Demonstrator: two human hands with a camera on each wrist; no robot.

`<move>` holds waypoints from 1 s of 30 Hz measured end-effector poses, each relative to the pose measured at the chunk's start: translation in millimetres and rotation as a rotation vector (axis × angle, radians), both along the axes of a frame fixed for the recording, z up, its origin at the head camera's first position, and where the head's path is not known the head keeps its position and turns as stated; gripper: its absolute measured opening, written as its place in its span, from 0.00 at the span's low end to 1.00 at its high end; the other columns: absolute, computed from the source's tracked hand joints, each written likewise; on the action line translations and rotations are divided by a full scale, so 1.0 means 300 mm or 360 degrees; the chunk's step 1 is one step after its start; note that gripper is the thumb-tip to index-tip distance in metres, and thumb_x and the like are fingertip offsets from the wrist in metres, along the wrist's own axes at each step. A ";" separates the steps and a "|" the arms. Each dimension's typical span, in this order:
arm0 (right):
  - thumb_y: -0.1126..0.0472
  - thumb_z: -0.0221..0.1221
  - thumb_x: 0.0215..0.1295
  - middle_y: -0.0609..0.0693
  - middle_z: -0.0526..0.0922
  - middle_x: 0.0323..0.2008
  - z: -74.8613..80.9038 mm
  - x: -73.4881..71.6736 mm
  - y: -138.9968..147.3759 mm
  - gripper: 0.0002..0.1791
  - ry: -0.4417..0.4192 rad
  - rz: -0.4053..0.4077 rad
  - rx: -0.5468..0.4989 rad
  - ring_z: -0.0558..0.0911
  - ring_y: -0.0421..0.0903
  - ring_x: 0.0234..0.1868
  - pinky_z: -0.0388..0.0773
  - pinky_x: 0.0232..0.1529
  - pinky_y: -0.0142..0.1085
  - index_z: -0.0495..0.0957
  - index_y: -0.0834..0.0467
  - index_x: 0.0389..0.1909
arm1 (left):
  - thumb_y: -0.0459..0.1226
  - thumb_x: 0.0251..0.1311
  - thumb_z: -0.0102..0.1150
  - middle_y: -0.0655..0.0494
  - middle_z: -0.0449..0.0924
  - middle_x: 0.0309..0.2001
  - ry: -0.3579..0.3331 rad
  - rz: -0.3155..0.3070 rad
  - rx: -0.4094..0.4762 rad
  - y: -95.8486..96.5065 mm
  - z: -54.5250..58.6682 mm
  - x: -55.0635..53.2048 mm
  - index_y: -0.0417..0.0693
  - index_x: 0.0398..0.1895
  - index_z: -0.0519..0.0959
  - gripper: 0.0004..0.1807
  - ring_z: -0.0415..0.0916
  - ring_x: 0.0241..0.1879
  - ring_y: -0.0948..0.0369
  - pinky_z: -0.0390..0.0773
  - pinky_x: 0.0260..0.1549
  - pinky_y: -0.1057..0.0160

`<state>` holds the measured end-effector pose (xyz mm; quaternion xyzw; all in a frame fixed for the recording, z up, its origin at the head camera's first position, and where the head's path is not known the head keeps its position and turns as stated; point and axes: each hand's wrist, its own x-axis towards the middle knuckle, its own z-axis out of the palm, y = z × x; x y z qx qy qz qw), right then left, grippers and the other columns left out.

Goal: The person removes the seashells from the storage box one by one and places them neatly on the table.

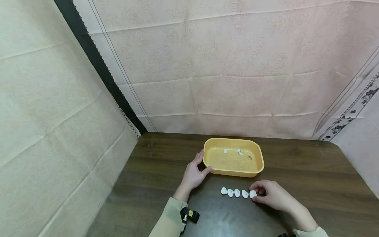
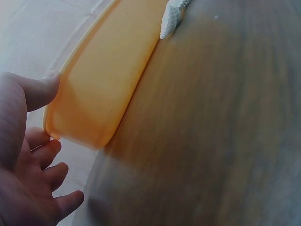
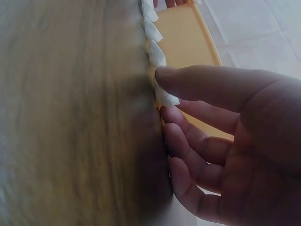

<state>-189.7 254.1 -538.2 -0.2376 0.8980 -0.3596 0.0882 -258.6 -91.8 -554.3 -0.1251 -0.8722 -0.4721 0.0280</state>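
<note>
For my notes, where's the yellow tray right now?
In the head view, the yellow tray sits right of centre, beyond the row of white shells, with the left hand at its near left corner.

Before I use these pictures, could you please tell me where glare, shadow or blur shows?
Head view: pale glare on the near tabletop, a soft shadow beside the right hand; left wrist view: hazy, wood grain smeared; right wrist view: wood grain blurred, a dark shadow beside the fingertips, the ridged white shells clearer.

Pale green sleeves (image 1: 168,218), black wrist camera (image 1: 193,216)
</note>
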 end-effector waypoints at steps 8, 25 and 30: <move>0.63 0.76 0.59 0.38 0.84 0.37 -0.006 0.003 0.002 0.17 0.0123 0.0053 -0.0045 0.80 0.35 0.37 0.80 0.38 0.35 0.87 0.56 0.49 | 0.44 0.70 0.71 0.53 0.60 0.82 0.0014 -0.0007 0.0013 0.000 0.005 0.003 0.41 0.83 0.61 0.44 0.55 0.82 0.50 0.58 0.79 0.47; 0.58 0.77 0.61 0.39 0.84 0.37 -0.003 0.002 0.000 0.14 0.0007 -0.0001 -0.0013 0.80 0.35 0.37 0.80 0.38 0.35 0.87 0.54 0.46 | 0.46 0.70 0.71 0.55 0.60 0.82 0.0008 0.0000 0.0013 0.000 -0.005 -0.002 0.43 0.83 0.62 0.44 0.55 0.82 0.49 0.58 0.79 0.48; 0.58 0.77 0.61 0.38 0.84 0.37 -0.004 0.003 -0.001 0.15 0.0041 0.0016 -0.0037 0.80 0.35 0.37 0.80 0.38 0.35 0.87 0.55 0.47 | 0.45 0.70 0.71 0.54 0.60 0.82 0.0000 0.0009 0.0017 0.003 -0.003 0.000 0.43 0.83 0.62 0.44 0.55 0.82 0.50 0.58 0.79 0.46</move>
